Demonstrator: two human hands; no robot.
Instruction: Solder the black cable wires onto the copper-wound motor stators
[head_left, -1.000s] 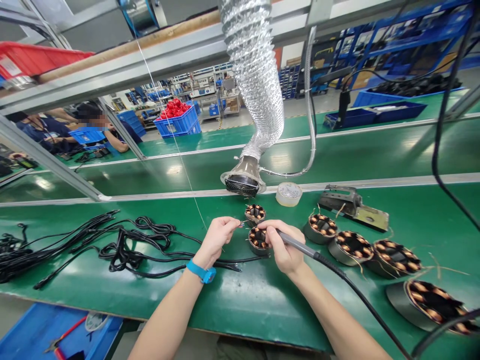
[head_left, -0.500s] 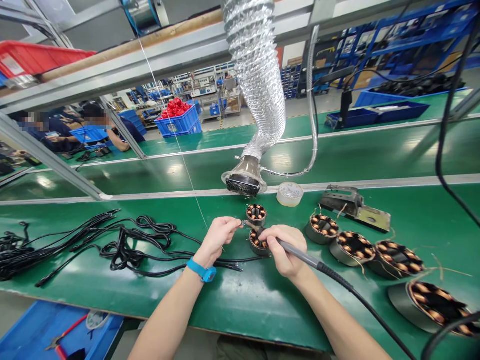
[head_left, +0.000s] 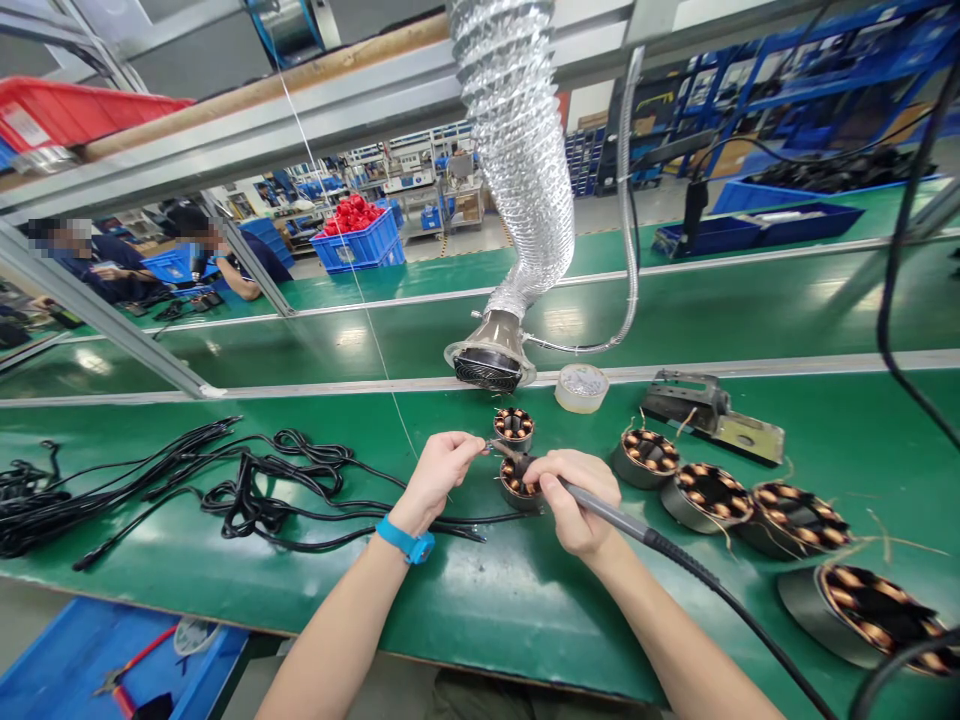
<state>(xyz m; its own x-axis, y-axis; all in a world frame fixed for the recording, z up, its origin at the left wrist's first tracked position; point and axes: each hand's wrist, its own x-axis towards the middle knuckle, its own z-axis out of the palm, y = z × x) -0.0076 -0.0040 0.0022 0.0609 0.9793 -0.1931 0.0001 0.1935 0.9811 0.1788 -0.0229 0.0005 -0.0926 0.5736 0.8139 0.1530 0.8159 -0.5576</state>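
Observation:
My right hand is closed around the grey handle of a soldering iron. The iron's tip points left, above a round motor stator with copper windings. My left hand, with a blue watch on the wrist, pinches a thin solder wire that comes down from a spool overhead. Its fingertips are close to the iron's tip; the exact contact point is too small to make out. Another stator stands just behind the first one.
Black cables lie on the left of the green bench. Several stators stand at right, near an iron stand and a tape roll. A fume duct hangs above. Pliers lie in a blue bin. Two people sit beyond.
Both hands hold nearly the same pose, with the iron's tip still by my left fingertips. My right hand has shifted very slightly to the right.

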